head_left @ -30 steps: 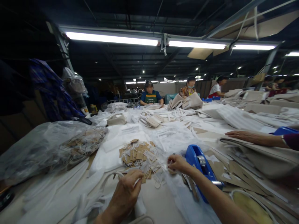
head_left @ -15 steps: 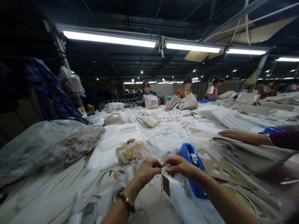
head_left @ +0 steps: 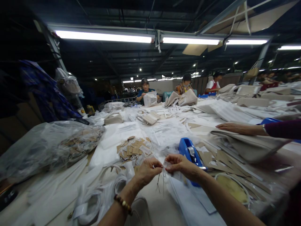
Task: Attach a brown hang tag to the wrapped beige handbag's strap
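My left hand (head_left: pixel 148 171) pinches the thin string (head_left: pixel 164 175) of a hang tag between thumb and fingertips. Close beside it, my right hand (head_left: pixel 180 164) pinches the other side of the string, along with what looks like a scrap of clear plastic. Below the fingers dangles the tag (head_left: pixel 158 184), thin and seen nearly edge-on. A heap of brown cardboard tags (head_left: pixel 134 149) with white strings lies just beyond my left hand. Behind my right hand stands a blue tape dispenser (head_left: pixel 188 149). White sheets (head_left: pixel 185 201) lie under my right forearm.
A co-worker's hand (head_left: pixel 240 128) rests on a folded beige fabric piece (head_left: pixel 251 144) at the right. A large clear bag (head_left: pixel 47 141) of tags fills the left. White rolled straps (head_left: pixel 91 204) lie front left; a round yellowish container (head_left: pixel 231 188) sits right. Several people work across the table.
The dangling tag has turned from showing its brown face to nearly edge-on. My hands have drawn slightly apart and still hold the string. The view has shifted a little.
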Demonstrator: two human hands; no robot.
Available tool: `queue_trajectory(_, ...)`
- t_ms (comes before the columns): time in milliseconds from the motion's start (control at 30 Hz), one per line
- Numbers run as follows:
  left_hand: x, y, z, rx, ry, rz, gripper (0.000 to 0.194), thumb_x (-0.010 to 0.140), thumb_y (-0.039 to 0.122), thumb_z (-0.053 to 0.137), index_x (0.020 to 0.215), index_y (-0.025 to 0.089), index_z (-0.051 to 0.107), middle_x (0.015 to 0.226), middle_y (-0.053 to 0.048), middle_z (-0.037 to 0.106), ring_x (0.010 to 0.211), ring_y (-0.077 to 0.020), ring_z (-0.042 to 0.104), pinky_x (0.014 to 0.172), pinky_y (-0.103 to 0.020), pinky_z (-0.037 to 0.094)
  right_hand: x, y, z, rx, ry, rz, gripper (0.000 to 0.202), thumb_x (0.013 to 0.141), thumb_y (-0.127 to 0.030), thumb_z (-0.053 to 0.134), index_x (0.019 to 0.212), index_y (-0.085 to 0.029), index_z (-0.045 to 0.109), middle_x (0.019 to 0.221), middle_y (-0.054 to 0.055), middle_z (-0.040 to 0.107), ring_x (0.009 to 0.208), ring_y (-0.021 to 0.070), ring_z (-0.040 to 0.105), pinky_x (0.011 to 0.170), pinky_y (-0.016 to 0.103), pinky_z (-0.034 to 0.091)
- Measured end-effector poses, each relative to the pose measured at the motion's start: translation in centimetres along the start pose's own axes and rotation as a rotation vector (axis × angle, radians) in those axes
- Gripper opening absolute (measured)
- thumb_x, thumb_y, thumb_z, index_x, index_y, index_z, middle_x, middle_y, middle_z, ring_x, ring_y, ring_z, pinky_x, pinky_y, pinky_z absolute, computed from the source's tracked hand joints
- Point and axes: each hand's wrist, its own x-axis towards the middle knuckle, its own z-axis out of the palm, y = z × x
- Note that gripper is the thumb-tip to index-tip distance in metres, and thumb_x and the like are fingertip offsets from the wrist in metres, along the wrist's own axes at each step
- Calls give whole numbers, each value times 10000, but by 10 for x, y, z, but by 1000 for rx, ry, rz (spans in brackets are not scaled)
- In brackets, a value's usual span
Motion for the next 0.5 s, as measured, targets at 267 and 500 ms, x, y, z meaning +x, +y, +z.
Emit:
queue_trajectory(267, -12, 19, -9, -150, -19, -42, 226, 602, 364, 596, 642, 149, 537, 575, -8, 599, 579, -118, 502, 641, -259, 367, -10, 21, -1, 27, -9, 15, 408, 459, -240, 816, 782, -138, 588, 586, -29, 614, 507, 89, 514, 529, 222, 357)
queue_trajectory(500, -20, 25, -14, -172, -7, -68, 246, 581, 364, 629, 621, 150, 514, 479, 29, 540, 418, -62, 399, 435, -201, 262, -12, 44, 9, 58, -22, -2, 441, 485, -228, 813, 864, -131, 610, 560, -40, 600, 513, 87, 524, 539, 212, 355)
